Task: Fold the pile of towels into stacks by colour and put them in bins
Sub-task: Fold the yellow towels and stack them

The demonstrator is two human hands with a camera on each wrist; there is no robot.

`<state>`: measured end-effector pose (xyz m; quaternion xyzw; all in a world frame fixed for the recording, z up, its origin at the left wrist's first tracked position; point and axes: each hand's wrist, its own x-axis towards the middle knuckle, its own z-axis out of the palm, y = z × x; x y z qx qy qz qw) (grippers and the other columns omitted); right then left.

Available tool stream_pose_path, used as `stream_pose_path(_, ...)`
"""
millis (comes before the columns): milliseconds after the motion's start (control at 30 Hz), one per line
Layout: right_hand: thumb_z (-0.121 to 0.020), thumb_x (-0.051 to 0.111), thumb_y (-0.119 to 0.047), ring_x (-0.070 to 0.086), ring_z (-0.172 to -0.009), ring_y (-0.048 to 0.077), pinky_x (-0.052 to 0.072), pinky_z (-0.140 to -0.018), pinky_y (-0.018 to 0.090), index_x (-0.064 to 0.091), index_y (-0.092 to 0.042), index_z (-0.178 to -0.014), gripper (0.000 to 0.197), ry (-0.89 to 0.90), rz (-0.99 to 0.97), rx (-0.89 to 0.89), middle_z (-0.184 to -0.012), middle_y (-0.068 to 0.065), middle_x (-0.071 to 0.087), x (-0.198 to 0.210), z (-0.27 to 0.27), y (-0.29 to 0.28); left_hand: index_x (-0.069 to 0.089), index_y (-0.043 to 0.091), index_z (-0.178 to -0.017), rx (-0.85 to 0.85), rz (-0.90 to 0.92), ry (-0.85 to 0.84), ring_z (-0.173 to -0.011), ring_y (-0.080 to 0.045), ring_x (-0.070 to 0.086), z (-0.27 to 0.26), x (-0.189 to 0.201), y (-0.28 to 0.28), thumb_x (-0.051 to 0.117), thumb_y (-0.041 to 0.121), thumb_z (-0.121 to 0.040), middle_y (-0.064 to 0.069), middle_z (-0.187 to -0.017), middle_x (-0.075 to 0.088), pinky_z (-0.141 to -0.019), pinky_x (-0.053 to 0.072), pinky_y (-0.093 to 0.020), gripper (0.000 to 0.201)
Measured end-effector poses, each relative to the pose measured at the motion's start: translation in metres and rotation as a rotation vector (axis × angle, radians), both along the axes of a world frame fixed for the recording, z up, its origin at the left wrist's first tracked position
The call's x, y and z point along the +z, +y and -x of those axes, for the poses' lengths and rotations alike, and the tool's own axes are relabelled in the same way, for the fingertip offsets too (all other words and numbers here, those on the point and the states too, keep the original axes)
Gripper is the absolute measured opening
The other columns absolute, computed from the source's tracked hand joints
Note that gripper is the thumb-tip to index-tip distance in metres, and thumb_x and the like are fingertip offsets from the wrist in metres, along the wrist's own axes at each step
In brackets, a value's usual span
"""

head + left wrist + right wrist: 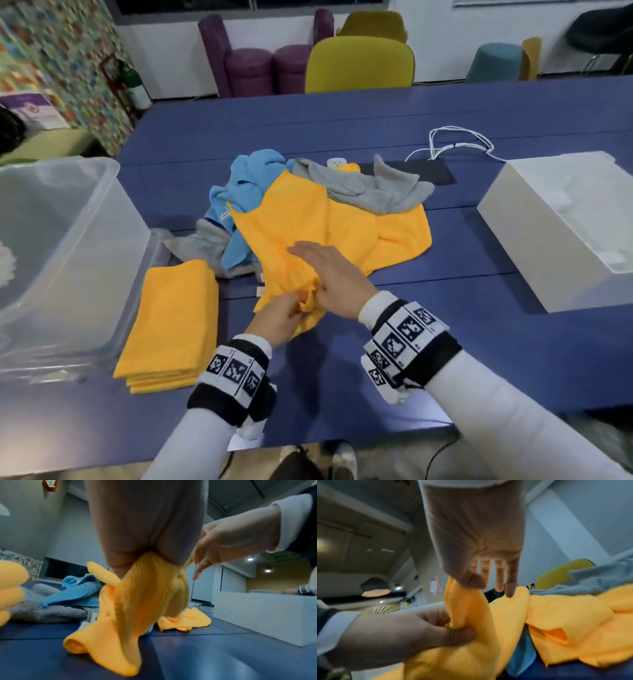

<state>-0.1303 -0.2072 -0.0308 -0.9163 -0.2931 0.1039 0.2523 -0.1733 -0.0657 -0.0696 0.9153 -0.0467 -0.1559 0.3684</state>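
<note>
A blue table (445, 113) stood before yellow and purple chairs. A folded yellow stack (171, 325) lay at eight o'clock, just beside the clear bin (113, 192), not yet in it. The left hand (277, 320) pinched a bunched corner of a loose yellow towel (301, 219); the right hand (334, 279) pinched it with the thumb, other fingers straight. At twelve o'clock, blue towels (246, 185) and grey towels (373, 192) lay unfolded (most work remained, I judged). A white box (534, 240) sat at three o'clock.

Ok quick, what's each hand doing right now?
Left hand: closed, gripping a bunched corner of the orange towel.
Right hand: thumb pinches the same towel, fingers straight.
</note>
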Motion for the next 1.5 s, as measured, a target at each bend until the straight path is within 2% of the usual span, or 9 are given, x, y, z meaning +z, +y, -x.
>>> stream_pose_path(167, -0.082, 0.053, -0.005, 0.045, -0.102, 0.02, 0.041, -0.087, 0.039, 0.059, -0.02, -0.119, 0.04, 0.061, 0.209, 0.237, -0.108, 0.006, 0.062, -0.003, -0.011, 0.0, 0.068, 0.026, -0.084, -0.015, -0.116, -0.097, -0.078, -0.018, 0.06, 0.002, 0.022, 0.01, 0.064, 0.016, -0.075, 0.005, -0.077, 0.063, -0.063, 0.04, -0.029, 0.014)
stream_pose_path(300, -0.087, 0.059, -0.01, 0.05, -0.073, 0.014, 0.04, -0.071, 0.028, 0.07, -0.009, -0.092, 0.012, 0.055, -0.038, 0.167, -0.081, 0.006, 0.064, 0.005, -0.023, -0.013, 0.047, 0.03, -0.067, 0.208, 0.087, -0.269, -0.062, -0.009, 0.045, 0.0, 0.031, 0.029, 0.069, 0.055, -0.05, 0.013, -0.064, 0.049, -0.061, 0.038, -0.032, 0.038)
stream_pose_path(400, -0.091, 0.056, -0.011, 0.045, -0.061, 0.005, 0.036, -0.065, 0.024, 0.061, -0.015, -0.091, 0.007, -0.014, -0.353, -0.086, -0.075, -0.005, 0.053, 0.014, -0.037, -0.023, 0.055, 0.03, -0.094, 0.195, 0.005, -0.179, -0.087, -0.007, 0.053, -0.007, 0.028, 0.035, 0.075, 0.064, -0.049, 0.016, -0.092, 0.057, -0.079, 0.045, -0.034, 0.06)
stream_pose_path(700, -0.099, 0.032, -0.008, 0.062, -0.053, 0.012, 0.053, -0.047, 0.026, 0.043, -0.01, -0.088, 0.016, 0.178, -0.778, -0.631, -0.083, 0.014, 0.054, 0.014, -0.067, -0.06, 0.063, 0.014, -0.09, 0.556, -0.384, -0.015, -0.092, -0.038, 0.059, 0.005, -0.023, 0.05, 0.052, 0.02, -0.09, -0.015, -0.099, 0.065, -0.07, 0.043, -0.038, 0.013)
stream_pose_path(800, -0.099, 0.034, -0.006, 0.064, -0.065, 0.024, 0.057, -0.058, 0.031, 0.044, -0.014, -0.078, 0.024, 0.04, -0.876, -0.77, -0.077, 0.012, 0.055, 0.027, -0.082, -0.067, 0.067, 0.01, -0.108, 0.816, -0.177, -0.358, -0.103, -0.04, 0.057, -0.011, 0.01, 0.064, 0.046, 0.004, -0.088, -0.019, -0.108, 0.065, -0.079, 0.041, -0.036, 0.03)
stream_pose_path(933, -0.093, 0.037, -0.01, 0.057, -0.074, 0.028, 0.049, -0.063, 0.035, 0.038, -0.028, -0.07, 0.03, -0.318, -0.921, -0.966, -0.065, -0.006, 0.047, 0.067, -0.081, -0.073, 0.071, 0.016, -0.097, 0.654, 0.283, -0.836, -0.088, -0.018, 0.063, -0.028, 0.064, 0.077, 0.052, 0.004, -0.078, 0.0, -0.092, 0.068, -0.083, 0.048, -0.023, 0.029)
stream_pose_path(1100, -0.085, 0.041, -0.018, 0.051, -0.09, 0.031, 0.03, -0.073, 0.034, 0.059, -0.011, -0.091, 0.02, -0.47, -0.4, -1.082, -0.085, 0.012, 0.061, 0.059, -0.039, -0.088, 0.052, 0.026, -0.052, 0.213, 0.296, -0.238, -0.048, 0.001, 0.038, 0.009, 0.057, 0.056, 0.067, 0.013, -0.084, 0.012, -0.047, 0.042, -0.049, 0.033, -0.012, 0.038)
stream_pose_path(1267, -0.078, 0.033, -0.021, 0.041, -0.061, 0.032, 0.028, -0.063, 0.033, 0.058, -0.004, -0.076, 0.03, -0.426, -0.08, -0.917, -0.065, 0.021, 0.055, 0.005, 0.0, -0.095, 0.057, 0.018, -0.065, 0.101, -0.051, 0.334, -0.048, -0.002, 0.046, 0.033, 0.012, 0.059, 0.067, 0.029, -0.084, 0.015, -0.047, 0.05, -0.047, 0.035, -0.012, 0.024)
stream_pose_path(1500, -0.091, 0.045, -0.021, 0.04, -0.056, 0.022, 0.025, -0.048, 0.026, 0.044, -0.01, -0.071, 0.023, 0.11, 0.337, -0.58, -0.061, 0.001, 0.039, -0.052, 0.004, -0.088, 0.056, 0.013, -0.058, -0.004, -0.046, 0.328, -0.06, -0.019, 0.044, 0.008, -0.016, 0.047, 0.064, 0.019, -0.086, -0.003, -0.06, 0.048, -0.056, 0.032, -0.027, 0.029)
